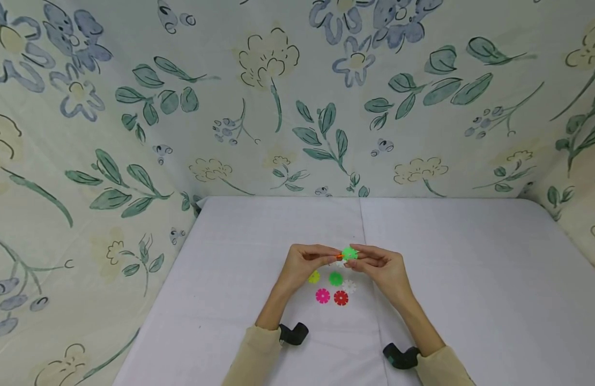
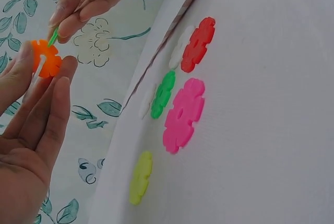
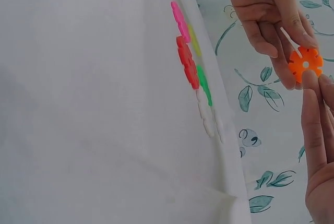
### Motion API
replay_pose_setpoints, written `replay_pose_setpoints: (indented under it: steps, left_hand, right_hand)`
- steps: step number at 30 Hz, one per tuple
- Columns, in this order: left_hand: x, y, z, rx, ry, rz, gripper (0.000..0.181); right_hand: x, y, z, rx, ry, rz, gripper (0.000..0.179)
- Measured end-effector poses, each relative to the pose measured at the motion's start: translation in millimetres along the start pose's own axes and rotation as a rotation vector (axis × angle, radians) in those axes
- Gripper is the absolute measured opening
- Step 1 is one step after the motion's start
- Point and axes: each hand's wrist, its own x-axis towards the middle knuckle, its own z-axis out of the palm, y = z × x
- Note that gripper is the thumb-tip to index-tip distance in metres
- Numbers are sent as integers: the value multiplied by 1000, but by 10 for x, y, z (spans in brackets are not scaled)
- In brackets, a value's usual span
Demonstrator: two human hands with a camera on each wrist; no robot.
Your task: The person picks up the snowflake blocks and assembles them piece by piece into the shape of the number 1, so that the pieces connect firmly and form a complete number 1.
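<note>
My left hand (image 1: 295,268) pinches an orange notched plastic snowflake disc (image 2: 51,66) between thumb and fingers, raised above the table. A white disc (image 3: 290,42), seen edge-on in the right wrist view, sits at a notch of the orange one and stands across it. Facing it, my right hand (image 1: 386,271) pinches a green notched disc (image 1: 349,253). In the left wrist view this green disc shows edge-on, its edge against the orange disc's upper rim. Whether it sits in a notch I cannot tell.
Below the hands, loose discs lie flat on the white-covered table (image 1: 220,300): yellow (image 1: 314,276), green (image 1: 335,279), pink (image 1: 322,296), red (image 1: 341,298) and white (image 1: 348,287). Another white disc (image 1: 341,264) lies partly hidden beneath the hands. A floral cloth (image 1: 259,145) hangs behind.
</note>
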Motion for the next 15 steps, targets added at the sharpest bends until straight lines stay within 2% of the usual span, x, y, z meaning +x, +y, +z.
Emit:
replay_pose_setpoints:
  steps: [8, 15]
  left_hand:
    - [-5, 16, 6, 7, -3, 9, 22]
    - [-5, 19, 8, 19, 12, -15, 20]
  right_hand:
    - [4, 3, 4, 0, 6, 2, 40]
    - [1, -9, -4, -15, 1, 4, 40]
